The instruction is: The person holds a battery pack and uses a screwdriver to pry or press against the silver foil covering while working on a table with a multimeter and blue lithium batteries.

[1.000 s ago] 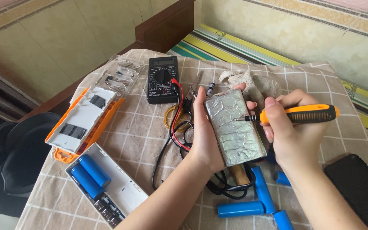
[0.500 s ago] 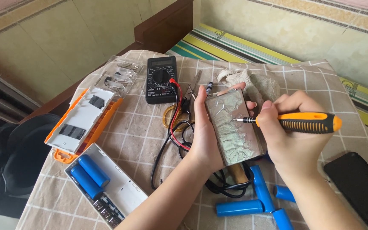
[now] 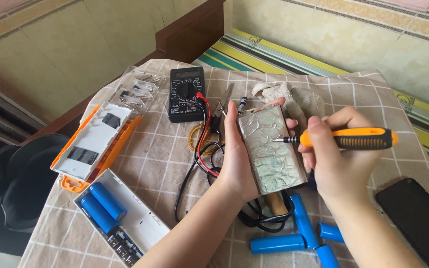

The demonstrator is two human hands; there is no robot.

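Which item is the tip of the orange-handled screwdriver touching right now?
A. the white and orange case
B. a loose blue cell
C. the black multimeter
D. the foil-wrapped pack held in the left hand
D: the right hand holds the screwdriver with its tip on the foil-wrapped pack that the left hand grips.

Crinkled silver foil pack (image 3: 271,149); orange-and-black screwdriver (image 3: 346,139); blue cylindrical cells (image 3: 279,243); black multimeter (image 3: 186,93); beige checked tablecloth (image 3: 160,154).
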